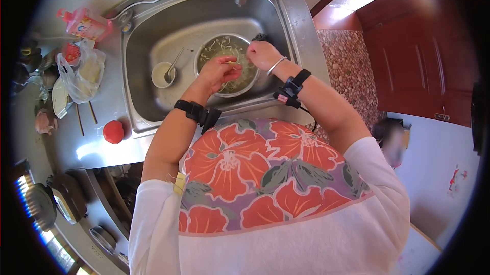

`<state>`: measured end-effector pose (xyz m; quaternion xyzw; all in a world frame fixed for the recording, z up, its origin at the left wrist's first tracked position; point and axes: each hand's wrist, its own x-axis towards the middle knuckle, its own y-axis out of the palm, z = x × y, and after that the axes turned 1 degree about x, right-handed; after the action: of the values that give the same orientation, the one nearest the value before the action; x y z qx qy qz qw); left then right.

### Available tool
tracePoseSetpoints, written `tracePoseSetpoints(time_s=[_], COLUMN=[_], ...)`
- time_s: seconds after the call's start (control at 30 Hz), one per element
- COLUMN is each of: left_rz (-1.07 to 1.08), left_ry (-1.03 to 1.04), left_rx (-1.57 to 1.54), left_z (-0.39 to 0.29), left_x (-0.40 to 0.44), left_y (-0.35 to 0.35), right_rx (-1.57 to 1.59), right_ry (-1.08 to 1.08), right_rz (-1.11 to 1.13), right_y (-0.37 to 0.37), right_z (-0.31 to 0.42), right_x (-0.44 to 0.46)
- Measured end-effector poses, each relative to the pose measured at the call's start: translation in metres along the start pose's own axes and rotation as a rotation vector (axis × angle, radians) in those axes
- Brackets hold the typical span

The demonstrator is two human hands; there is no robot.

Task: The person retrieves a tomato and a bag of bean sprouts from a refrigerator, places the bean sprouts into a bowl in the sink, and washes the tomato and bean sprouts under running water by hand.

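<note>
Item, one steel sink [145, 45]: inside, my metal bowl [196, 64] of watery pale sprouts [219, 46], my left hand [220, 72] loosely curled above them, my right hand [263, 55] bent at the bowl's right side, either grip's closure or contents beyond my telling, white cup [156, 77] left.

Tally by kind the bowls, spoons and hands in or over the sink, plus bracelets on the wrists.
Bowls: 2 (large bowl, small bowl)
Spoon: 1
Hands: 2 (left hand, right hand)
Bracelet: 1
Total: 6
</note>
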<state>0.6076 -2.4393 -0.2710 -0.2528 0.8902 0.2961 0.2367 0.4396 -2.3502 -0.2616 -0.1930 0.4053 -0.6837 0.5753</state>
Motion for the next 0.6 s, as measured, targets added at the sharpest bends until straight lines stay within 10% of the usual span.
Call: tracePoseSetpoints(time_s=[0.2, 0.43, 0.6], left_rz=[0.008, -0.393, -0.35], left_ry=[0.325, 0.126, -0.157], left_rx=[1.659, 1.038, -0.316], left_z=[0.037, 0.014, 0.02], left_x=[0.02, 0.085, 0.131], left_y=[-0.016, -0.051, -0.053], right_rx=[-0.57, -0.367, -0.246], right_ry=[-0.045, -0.114, -0.031], right_rz=[0.427, 0.306, 0.439], right_y=[-0.005, 0.006, 0.013], right_z=[-0.027, -0.038, -0.045], right_x=[-0.003, 0.009, 0.009])
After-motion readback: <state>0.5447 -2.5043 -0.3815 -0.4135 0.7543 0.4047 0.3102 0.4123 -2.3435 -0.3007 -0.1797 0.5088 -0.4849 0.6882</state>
